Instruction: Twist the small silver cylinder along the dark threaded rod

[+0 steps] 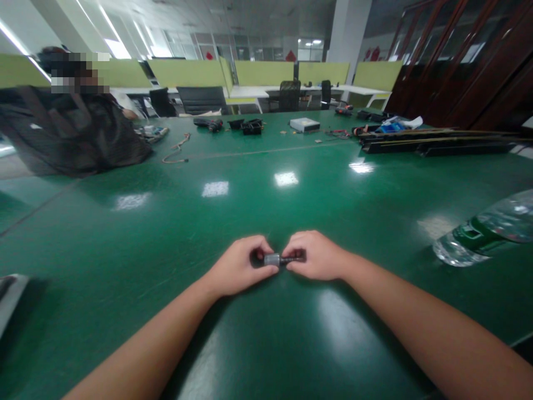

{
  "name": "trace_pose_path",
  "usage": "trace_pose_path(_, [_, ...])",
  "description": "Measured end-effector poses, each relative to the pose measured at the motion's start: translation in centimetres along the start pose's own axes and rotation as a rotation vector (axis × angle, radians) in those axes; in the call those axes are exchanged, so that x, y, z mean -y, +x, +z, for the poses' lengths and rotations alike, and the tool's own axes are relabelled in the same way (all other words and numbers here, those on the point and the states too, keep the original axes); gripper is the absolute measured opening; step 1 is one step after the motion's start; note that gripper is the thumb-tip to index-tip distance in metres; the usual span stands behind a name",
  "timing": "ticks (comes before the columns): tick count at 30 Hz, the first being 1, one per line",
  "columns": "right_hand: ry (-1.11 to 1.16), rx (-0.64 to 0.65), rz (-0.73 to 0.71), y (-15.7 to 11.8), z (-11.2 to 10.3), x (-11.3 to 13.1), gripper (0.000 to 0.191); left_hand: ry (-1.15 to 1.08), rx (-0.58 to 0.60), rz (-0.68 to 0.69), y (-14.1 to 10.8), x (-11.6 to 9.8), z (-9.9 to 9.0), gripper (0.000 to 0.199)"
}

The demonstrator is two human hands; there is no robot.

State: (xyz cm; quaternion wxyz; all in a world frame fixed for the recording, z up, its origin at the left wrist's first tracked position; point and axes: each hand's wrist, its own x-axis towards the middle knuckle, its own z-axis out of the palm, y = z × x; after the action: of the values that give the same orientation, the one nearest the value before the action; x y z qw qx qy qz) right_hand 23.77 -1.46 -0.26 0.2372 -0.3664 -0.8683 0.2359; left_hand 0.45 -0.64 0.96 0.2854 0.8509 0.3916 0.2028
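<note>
Close to the table surface, my left hand (240, 265) curls its thumb and fingers around a short grey metal cylinder (272, 260). From the cylinder's right end runs a thin dark ridged rod (290, 259), which looks like a threaded screw. Pinching that rod is my right hand (315, 255), its thumb below and fingers above. The two pieces are in line and lie level, but whether the rod sits inside the cylinder or only touches it I cannot tell. The rod's far end is partly hidden by my right hand.
Under my hands is a shiny green table (145, 239). A clear water bottle (478, 236) lies on the right. Further back are a dark bag (70, 133), a cable (177, 149), a grey box-shaped device (304, 124) and long black strips (433, 141). A person sits behind the bag.
</note>
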Motion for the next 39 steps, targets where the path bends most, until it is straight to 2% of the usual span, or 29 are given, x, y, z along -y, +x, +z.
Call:
trace_pose_path(27, [-0.023,0.034,0.026,-0.5,-1.2,-0.4,0.01,0.004,0.005,-0.005,0.0,0.2,0.1,0.02])
trace_pose_path(31, [0.008,0.078,0.083,-0.7,-2.0,-0.9,0.009,0.005,0.011,-0.015,0.0,0.1,0.1,0.021])
trace_pose_path(36, [0.06,0.164,0.231,-1.1,-3.5,-1.8,0.013,0.011,0.017,-0.019,0.0,0.2,0.0,0.023])
trace_pose_path(39, [0.065,0.174,0.253,-1.2,-3.7,-1.9,0.013,0.014,0.019,-0.013,0.0,0.3,0.1,0.023])
